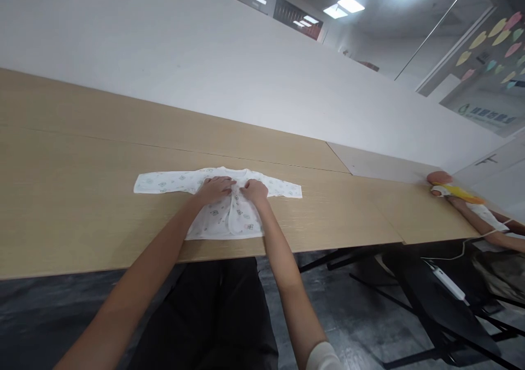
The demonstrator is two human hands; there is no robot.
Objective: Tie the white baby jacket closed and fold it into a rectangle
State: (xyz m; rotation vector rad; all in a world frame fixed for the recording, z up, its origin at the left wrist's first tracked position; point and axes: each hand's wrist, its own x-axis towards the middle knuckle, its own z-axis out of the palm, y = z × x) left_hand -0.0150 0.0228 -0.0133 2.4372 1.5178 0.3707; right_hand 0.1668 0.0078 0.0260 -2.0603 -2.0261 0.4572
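Note:
A small white baby shirt (213, 213) with a scattered print lies spread on the wooden table. Its sleeves stretch out to both sides, and its front opening runs down the middle. My left hand (216, 189) rests on the upper chest of the shirt, fingers stretched toward the opening. Just across the opening, my right hand (255, 190) has its fingers curled and pinched on the front edge of the cloth. Exactly what lies under the right fingertips is hidden.
The wooden table (82, 217) runs along a white wall (172, 47). At the far right, another person's arm (465, 212) reaches over a doll-like thing with yellow on it. Black chairs (435, 304) and a white power strip (449, 283) are below, at right.

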